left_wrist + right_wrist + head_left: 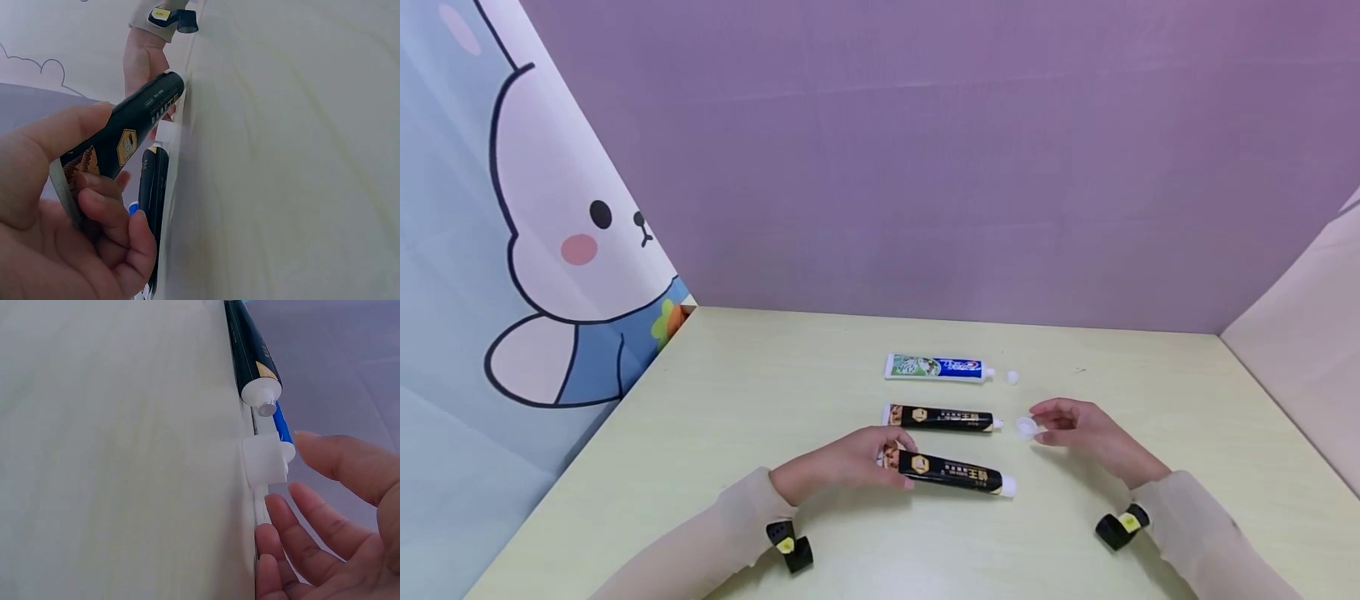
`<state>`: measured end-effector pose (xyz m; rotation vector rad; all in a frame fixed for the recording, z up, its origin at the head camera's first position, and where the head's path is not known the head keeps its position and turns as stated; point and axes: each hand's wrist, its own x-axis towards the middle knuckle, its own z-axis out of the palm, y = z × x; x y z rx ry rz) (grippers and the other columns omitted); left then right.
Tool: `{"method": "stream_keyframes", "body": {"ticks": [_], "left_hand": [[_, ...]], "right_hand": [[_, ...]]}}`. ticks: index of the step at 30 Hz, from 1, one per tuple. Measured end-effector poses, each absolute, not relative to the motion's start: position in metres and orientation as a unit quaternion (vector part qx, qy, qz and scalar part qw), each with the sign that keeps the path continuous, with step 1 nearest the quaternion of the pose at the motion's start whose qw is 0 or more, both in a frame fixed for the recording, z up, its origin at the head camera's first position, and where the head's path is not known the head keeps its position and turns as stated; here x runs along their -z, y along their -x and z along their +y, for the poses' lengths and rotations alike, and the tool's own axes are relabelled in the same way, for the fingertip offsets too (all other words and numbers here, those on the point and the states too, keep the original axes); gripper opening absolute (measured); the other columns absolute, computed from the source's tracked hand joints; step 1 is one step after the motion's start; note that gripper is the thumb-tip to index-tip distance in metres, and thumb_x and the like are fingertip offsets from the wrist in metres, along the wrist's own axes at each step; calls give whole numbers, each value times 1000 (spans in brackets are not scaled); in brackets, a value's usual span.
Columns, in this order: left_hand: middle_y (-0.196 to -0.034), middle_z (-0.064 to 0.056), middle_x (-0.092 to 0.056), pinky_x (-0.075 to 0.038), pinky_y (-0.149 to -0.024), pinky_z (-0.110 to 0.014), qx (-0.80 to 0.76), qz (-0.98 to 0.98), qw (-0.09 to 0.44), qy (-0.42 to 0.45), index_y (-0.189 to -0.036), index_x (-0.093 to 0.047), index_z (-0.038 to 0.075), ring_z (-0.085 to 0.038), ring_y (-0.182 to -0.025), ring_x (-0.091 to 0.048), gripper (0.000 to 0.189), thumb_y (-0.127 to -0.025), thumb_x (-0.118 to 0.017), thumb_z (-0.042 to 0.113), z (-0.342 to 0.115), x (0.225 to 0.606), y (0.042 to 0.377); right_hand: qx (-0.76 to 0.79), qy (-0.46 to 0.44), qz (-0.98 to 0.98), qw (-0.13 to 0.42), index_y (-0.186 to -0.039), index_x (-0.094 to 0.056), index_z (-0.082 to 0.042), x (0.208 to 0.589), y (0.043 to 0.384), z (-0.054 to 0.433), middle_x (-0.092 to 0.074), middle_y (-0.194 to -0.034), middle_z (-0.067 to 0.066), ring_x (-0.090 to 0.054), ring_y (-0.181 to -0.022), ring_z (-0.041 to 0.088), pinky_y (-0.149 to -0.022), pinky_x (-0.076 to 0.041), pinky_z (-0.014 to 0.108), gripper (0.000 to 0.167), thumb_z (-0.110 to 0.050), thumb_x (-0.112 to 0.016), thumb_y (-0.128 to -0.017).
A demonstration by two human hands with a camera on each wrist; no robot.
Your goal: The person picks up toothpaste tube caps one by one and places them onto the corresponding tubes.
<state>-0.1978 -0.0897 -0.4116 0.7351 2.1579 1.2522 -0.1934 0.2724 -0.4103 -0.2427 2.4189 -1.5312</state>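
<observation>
My left hand (861, 458) grips the flat tail end of a black toothpaste tube (958, 472), fingers curled round it in the left wrist view. This tube's white cap (1008, 487) is on, and its capped end points right. Behind it lies a second black toothpaste tube (955, 418), its bare nozzle (267, 409) showing in the right wrist view. A loose white cap (265, 459) stands on the table just right of that nozzle. Close beside this cap is my right hand (1086, 433), with thumb and fingers spread apart and nothing between them.
Farther back on the pale wooden table (775, 367) lies a blue and green toothpaste tube (936, 367) without its cap. A small white cap (1012, 377) sits just right of its nozzle. A purple cloth (925, 167) hangs behind the table, and a rabbit-print cloth (550, 250) hangs at the left.
</observation>
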Motion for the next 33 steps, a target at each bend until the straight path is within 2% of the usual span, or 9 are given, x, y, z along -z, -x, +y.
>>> {"method": "stream_keyframes", "body": {"ticks": [2,5,11,17,24,29,33], "left_hand": [[-108,-2,-55,-41,-78,-33,-452,810,259,-268,-104,-57,17,-18,-95,-48,34,-77,-77,22,-90,412,198],[-110,-3,-53,-40,-79,-34,-443,817,258,-265,-101,-56,17,-19,-98,-47,34,-76,-78,21,-90,413,198],[-98,-3,-52,-40,-67,-29,-431,822,256,-271,-100,-57,15,-16,-83,-45,34,-75,-79,20,-90,412,197],[-86,4,-53,-40,-67,-27,-391,851,226,-267,-98,-60,18,-12,-77,-46,34,-71,-81,24,-89,412,196],[-76,8,-54,-40,-67,-25,-337,877,185,-288,-98,-66,13,-8,-68,-46,34,-70,-82,22,-86,407,196],[-81,11,-57,-42,-71,-23,-309,886,167,-302,-98,-68,12,-5,-74,-48,35,-69,-83,25,-86,409,197],[-85,10,-58,-43,-72,-23,-309,886,156,-308,-97,-68,11,-5,-77,-50,36,-67,-85,24,-86,411,197]], "right_hand": [[523,84,837,136,-123,-51,7,410,194,273,-57,-119,21,-56,-96,16,-79,-48,21,50,-14,-72,-83],[514,89,841,141,-123,-52,7,412,197,274,-57,-120,21,-54,-96,17,-78,-48,22,50,-13,-72,-82],[499,85,849,151,-123,-54,5,416,202,275,-58,-118,17,-52,-95,18,-75,-47,22,49,-11,-73,-81],[500,81,848,156,-123,-55,5,417,205,275,-59,-114,14,-51,-92,19,-72,-47,24,48,-8,-73,-80],[487,75,857,151,-119,-59,2,416,209,272,-59,-101,9,-50,-84,18,-66,-45,24,43,-7,-73,-79],[476,69,863,152,-118,-60,0,415,210,270,-54,-89,8,-46,-79,18,-65,-40,24,42,-6,-73,-78],[469,60,868,153,-116,-61,-2,414,209,267,-52,-87,7,-45,-78,19,-66,-38,26,41,-6,-74,-77]]}}
